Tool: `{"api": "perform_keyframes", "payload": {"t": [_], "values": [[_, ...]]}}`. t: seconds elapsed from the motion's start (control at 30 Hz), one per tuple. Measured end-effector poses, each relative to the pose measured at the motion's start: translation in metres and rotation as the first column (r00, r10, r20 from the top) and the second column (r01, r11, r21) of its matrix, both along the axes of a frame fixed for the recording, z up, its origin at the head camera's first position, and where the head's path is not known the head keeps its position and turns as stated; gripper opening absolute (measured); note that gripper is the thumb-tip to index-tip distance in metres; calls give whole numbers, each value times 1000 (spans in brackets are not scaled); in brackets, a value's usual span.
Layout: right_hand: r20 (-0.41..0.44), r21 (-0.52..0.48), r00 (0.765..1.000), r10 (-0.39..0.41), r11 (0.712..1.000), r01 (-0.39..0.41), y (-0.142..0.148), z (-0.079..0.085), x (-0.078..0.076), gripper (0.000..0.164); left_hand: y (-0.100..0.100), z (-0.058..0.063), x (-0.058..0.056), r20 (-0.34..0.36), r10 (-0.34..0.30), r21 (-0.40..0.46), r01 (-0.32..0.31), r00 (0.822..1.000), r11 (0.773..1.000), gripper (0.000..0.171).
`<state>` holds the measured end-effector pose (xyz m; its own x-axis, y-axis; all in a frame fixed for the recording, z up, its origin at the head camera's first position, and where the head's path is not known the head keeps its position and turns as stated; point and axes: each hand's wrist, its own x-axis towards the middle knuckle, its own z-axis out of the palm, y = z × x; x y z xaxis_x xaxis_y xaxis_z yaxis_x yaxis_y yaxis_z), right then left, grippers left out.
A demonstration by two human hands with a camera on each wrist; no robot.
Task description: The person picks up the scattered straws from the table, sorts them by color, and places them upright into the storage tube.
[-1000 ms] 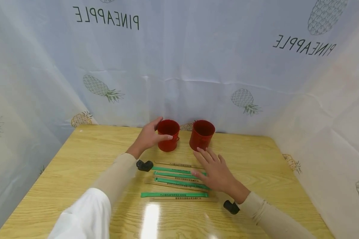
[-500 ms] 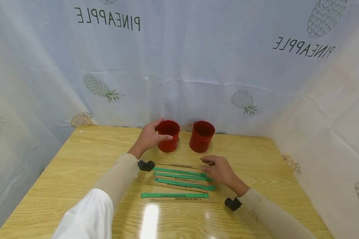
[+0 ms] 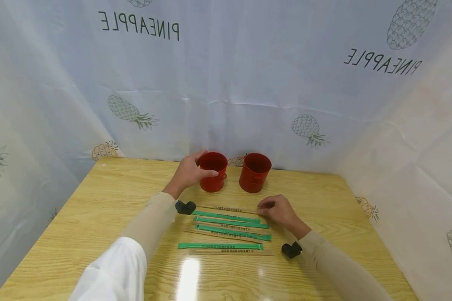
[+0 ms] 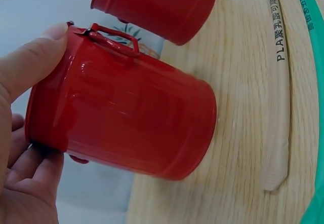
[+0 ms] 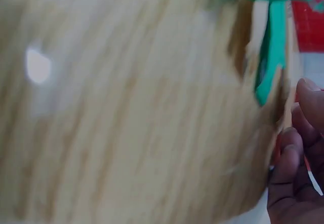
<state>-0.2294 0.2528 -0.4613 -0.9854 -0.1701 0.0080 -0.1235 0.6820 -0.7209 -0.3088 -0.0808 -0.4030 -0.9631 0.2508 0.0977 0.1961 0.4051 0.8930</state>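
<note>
My left hand (image 3: pixel 190 171) grips the left small red bucket (image 3: pixel 213 184) by its rim, thumb on the near side and fingers behind. In the left wrist view this bucket (image 4: pixel 131 107) shows a small folded handle. A second red bucket (image 3: pixel 253 179) stands upright just to its right. My right hand (image 3: pixel 280 211) is at the right end of the farthest brown paper-wrapped straw (image 3: pixel 226 208), its thumb and fingers pinching that end. In the blurred right wrist view, the fingers (image 5: pixel 291 158) curl by the straw tip.
Several green-wrapped straws (image 3: pixel 229 246) and brown ones (image 3: pixel 231 252) lie roughly parallel across the wooden table (image 3: pixel 135 184), nearer the person. A pineapple-print curtain (image 3: pixel 226 75) hangs behind and beside the table.
My right hand has drawn back from beside the right bucket, its spread fingers closing at the far straw's end. The left hand keeps its grip on the left bucket.
</note>
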Motion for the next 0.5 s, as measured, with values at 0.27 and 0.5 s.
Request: {"api": "perform_keyframes", "payload": {"t": [0.27,0.5], "values": [[26,20,999,33,999,-34,-1,-5,-4,3,0,1,-1,-5,-4,-59,4,1000,998,94],[48,-1,998,37,999,-37,-4,-8,-4,4,-1,2,-2,0,-13,-64,13,1000,998,94]]}}
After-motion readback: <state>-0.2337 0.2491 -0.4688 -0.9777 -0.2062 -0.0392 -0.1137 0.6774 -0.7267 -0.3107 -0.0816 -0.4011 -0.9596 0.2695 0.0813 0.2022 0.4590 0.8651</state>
